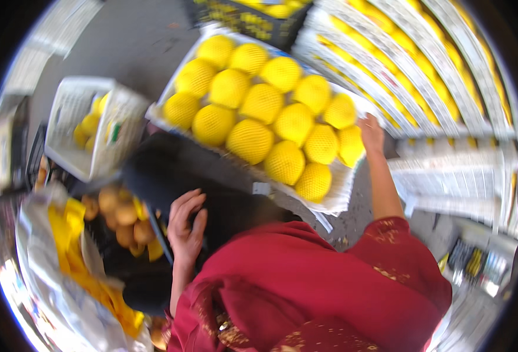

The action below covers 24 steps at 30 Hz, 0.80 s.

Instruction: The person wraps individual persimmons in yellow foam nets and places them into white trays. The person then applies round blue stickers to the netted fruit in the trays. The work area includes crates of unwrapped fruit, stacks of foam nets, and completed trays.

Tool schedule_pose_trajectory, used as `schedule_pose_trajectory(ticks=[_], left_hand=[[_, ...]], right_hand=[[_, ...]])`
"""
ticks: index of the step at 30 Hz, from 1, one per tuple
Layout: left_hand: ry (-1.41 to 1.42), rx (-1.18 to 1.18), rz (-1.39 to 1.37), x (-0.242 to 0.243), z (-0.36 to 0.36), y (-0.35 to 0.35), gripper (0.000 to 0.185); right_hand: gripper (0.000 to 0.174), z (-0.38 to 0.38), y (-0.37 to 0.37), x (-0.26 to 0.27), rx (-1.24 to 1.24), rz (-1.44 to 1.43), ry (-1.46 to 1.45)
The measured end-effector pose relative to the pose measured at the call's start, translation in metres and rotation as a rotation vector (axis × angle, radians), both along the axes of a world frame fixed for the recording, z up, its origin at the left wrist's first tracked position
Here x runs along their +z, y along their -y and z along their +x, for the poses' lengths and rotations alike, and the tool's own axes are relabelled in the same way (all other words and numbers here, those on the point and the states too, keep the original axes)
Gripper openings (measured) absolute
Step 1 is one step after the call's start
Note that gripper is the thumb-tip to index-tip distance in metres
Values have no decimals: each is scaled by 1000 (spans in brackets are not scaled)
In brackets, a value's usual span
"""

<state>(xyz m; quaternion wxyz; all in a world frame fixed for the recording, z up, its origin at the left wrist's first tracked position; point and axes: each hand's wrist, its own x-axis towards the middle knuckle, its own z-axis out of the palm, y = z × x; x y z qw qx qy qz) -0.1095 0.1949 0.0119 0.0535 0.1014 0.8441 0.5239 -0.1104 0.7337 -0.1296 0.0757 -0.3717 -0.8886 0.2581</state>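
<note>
A shallow lined carton (340,187) lies before me, tilted across the view, with several round fruits (262,103) in yellow foam nets in rows. My right hand (371,127) is at the carton's right end, its fingers on the white rim beside a netted fruit. My left hand (187,220) is away from the carton, over my dark-clothed lap (223,193), its fingers loosely bent and apart, holding nothing. The fruits' own skin is hidden by the nets. Parts of the view are blurred.
A white plastic basket (124,105) with yellow fruits stands at left. Brown round fruits (127,215) lie beside a large plastic bag (56,264). A black crate (241,20) stands beyond the carton. Stacked cartons of yellow-netted fruits (399,66) rise at upper right.
</note>
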Motion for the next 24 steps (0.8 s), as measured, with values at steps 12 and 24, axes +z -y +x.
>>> schedule_pose_trajectory(ticks=[12,24], left_hand=[[-62,749,253,-8,89,105,20],[-109,1129,418,-17,163,171,18]], right_hand=[[31,-125,479,164,1562,-797,-234],[44,-160,695,-23,1314,47,574]])
